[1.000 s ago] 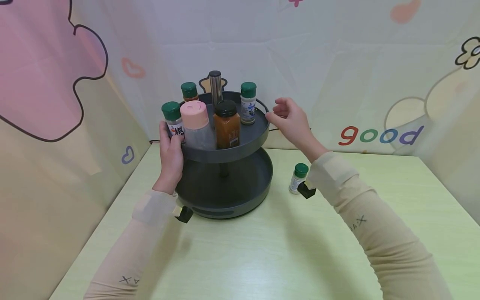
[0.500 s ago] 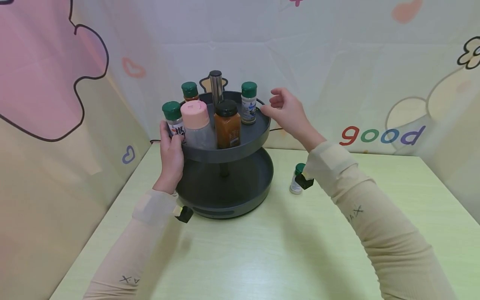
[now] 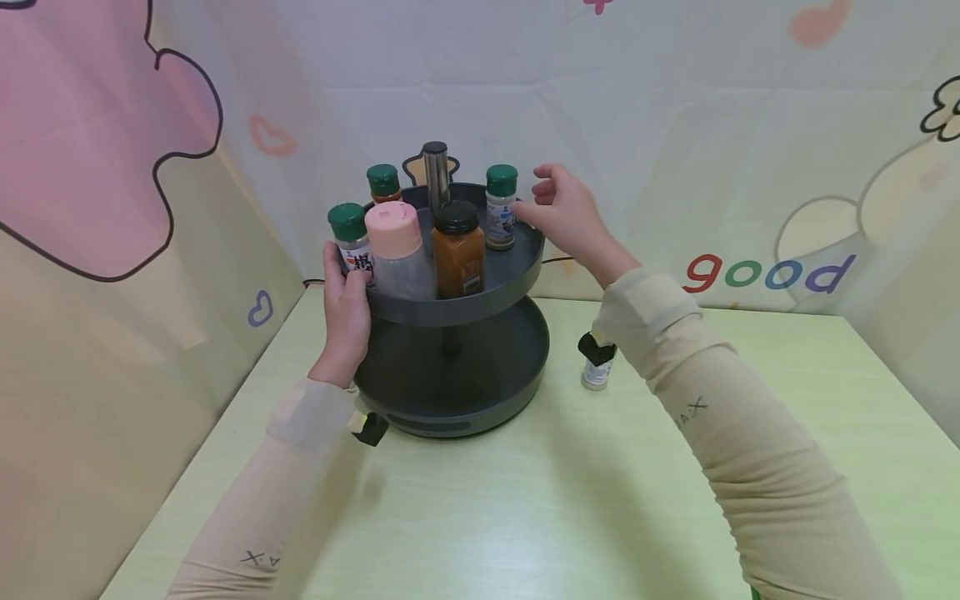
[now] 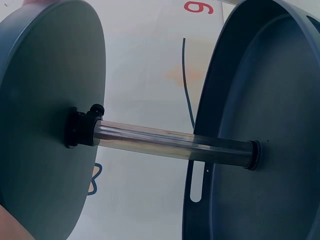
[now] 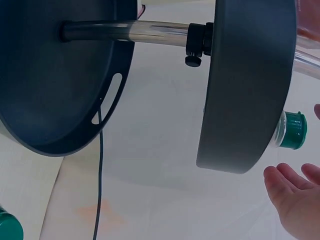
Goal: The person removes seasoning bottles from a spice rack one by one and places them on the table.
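Note:
A dark grey two-tier turntable rack stands on the table, its upper tray holding several seasoning bottles. My left hand grips the upper tray's left rim, thumb and index finger on either side of a green-capped bottle. Above the upper tray's right rim is my right hand, fingers loosely bent and nothing in them. Its thumb points at another green-capped bottle; the right wrist view shows that bottle's green cap just apart from the fingertips.
On the upper tray are a pink-lidded bottle, a black-capped orange-brown bottle and a green-capped one behind. The lower tray bears nothing. One white bottle stands on the table, partly behind my right wrist camera.
My right hand has moved up and left, from the upper tray's right rim toward the green-capped bottle there. The left hand and the bottles keep their places.

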Demonstrator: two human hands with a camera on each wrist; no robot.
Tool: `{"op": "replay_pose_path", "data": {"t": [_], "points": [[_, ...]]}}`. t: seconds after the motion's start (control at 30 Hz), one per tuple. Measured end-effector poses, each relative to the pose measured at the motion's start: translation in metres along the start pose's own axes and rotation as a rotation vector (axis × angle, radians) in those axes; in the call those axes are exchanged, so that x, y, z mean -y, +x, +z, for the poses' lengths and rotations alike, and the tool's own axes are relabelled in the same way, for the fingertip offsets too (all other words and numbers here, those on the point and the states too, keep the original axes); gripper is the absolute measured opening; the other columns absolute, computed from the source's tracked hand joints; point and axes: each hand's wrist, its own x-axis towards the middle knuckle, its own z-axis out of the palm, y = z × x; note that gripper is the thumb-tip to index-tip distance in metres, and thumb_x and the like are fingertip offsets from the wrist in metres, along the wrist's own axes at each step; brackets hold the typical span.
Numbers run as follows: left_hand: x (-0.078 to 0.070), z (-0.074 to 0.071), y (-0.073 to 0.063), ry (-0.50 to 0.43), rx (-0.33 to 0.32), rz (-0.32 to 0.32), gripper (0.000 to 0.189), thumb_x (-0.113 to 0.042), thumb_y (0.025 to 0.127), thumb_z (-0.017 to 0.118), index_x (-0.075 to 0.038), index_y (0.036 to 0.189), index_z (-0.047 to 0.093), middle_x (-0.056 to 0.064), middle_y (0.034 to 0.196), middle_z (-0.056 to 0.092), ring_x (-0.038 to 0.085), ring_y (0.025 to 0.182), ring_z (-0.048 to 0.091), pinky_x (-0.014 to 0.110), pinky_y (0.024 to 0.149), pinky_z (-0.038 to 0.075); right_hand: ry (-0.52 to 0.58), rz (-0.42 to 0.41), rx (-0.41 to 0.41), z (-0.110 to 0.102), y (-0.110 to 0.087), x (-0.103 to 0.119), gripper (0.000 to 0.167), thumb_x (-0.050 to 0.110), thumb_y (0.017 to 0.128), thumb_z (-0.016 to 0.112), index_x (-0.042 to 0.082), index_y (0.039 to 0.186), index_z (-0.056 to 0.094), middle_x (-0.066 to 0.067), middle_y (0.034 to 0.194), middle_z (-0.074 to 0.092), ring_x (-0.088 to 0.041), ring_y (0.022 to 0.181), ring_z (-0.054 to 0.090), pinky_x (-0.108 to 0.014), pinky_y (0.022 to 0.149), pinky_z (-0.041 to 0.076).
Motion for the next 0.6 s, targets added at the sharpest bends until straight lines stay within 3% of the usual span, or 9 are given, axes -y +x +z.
{"op": "replay_pose_path", "data": {"t": [0.4, 0.6], "points": [[0.001, 0.001, 0.001, 0.014, -0.011, -0.014, 0.050, -0.011, 0.086, 0.029, -0.018, 0.135, 0.021, 0.002, 0.132, 0.033, 0.016, 0.119, 0.032, 0.038, 0.103, 0.026, 0.057, -0.023, 0.016, 0.011, 0.008, -0.001, 0.067, 0.025, 0.081, 0.059, 0.007, 0.136, 0.025, -0.015, 0.132, 0.041, -0.024, 0.121, 0.042, -0.036, 0.098, 0.038], [0.000, 0.000, 0.000, 0.022, -0.008, -0.039, 0.054, -0.013, 0.088, 0.030, -0.021, 0.139, 0.015, -0.002, 0.137, 0.029, 0.014, 0.123, 0.029, 0.036, 0.105, 0.024, 0.081, -0.008, 0.026, 0.015, 0.012, 0.001, 0.069, 0.025, 0.081, 0.059, 0.008, 0.137, 0.022, -0.014, 0.132, 0.040, -0.023, 0.120, 0.042, -0.036, 0.098, 0.038]]}}
